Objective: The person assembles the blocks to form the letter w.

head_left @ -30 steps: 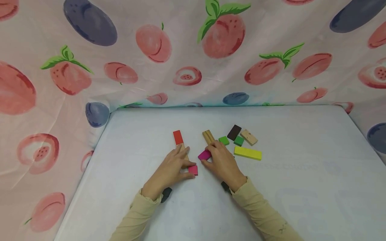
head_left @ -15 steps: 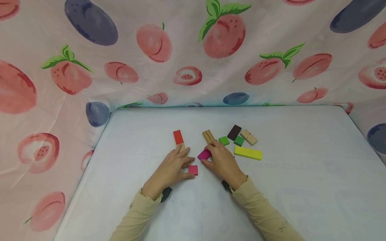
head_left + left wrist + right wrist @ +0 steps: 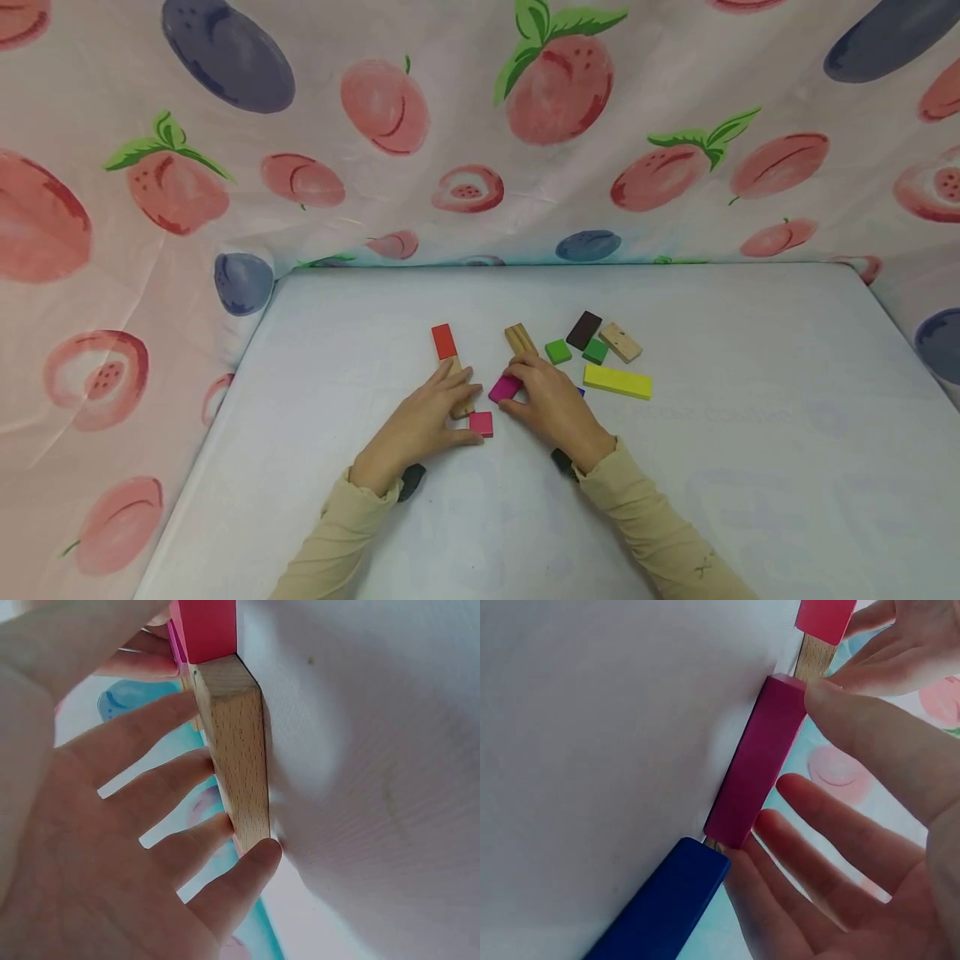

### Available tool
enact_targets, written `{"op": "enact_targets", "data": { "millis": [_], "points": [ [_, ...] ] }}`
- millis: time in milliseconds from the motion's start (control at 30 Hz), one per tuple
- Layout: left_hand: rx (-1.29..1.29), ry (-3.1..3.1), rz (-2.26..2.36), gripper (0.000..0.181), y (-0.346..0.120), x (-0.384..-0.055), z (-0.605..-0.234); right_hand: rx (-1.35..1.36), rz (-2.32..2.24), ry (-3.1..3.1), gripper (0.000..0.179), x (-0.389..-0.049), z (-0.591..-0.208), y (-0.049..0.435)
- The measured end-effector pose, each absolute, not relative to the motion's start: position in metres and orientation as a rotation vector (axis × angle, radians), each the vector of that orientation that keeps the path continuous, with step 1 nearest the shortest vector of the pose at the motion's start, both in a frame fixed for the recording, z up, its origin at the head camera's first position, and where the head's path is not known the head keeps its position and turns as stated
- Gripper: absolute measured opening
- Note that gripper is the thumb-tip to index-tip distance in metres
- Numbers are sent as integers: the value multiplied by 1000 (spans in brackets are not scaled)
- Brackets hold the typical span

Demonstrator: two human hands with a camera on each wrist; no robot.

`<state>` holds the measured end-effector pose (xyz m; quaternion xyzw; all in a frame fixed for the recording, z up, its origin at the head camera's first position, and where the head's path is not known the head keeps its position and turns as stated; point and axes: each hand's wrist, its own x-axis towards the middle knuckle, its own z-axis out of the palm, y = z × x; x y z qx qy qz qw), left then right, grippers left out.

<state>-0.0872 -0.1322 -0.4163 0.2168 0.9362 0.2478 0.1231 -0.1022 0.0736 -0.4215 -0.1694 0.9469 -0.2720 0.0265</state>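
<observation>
In the head view my left hand (image 3: 416, 423) lies over a plain wooden block (image 3: 241, 750). Its fingers are spread and fairly straight, with fingertips along that block, as the left wrist view shows. The thumb lies beside a small pink block (image 3: 481, 425) at the wooden block's near end. My right hand (image 3: 553, 408) pinches a magenta block (image 3: 757, 761) by its ends, thumb at one and fingers at the other. This block lies just right of the wooden one. A blue block (image 3: 664, 900) is mostly hidden under the right hand in the head view.
A red block (image 3: 444, 341) adjoins the wooden block's far end. Behind the right hand lie a grooved wooden block (image 3: 519, 338), two green blocks (image 3: 558, 352), a dark brown block (image 3: 583, 330), a light wooden block (image 3: 621, 342) and a long yellow block (image 3: 617, 382).
My left index finger has drawn back from the pink block toward the wooden one. My right hand has shifted slightly left with the magenta block, showing more of the blue block's edge.
</observation>
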Motion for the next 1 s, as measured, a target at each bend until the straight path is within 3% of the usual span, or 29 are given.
{"op": "enact_targets", "data": {
  "millis": [1000],
  "points": [
    [651,2748,666,64,-133,-88,-418,-689,-801,2825,40,-97,-418,72]
  ]
}}
